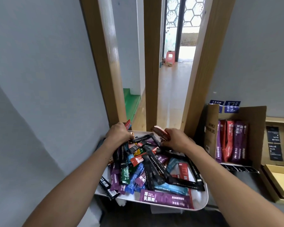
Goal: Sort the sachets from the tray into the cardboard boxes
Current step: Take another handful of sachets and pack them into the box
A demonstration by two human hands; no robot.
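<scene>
R hand (177,141) grips a small bundle of red sachets (159,133) over the far edge of the tray (202,200), their long axis pointing far-left, away from the wrist. L hand (119,132) sits at the far-left corner, fingers curled down into the pile (154,169). A red sachet end (128,125) pokes up past its knuckles, but can't tell whether it's actually gripped. Tray is heaped w/ mixed sachets, so plenty of sorting is prob. left.

Key relation: the open cardboard box (256,128) lies right of the tray, w/ red & purple boxed sachets (229,143) standing upright inside. R hand is the nearer one, so the next move is prob. a swing right, turning the bundle upright to slot in beside the reds.
</scene>
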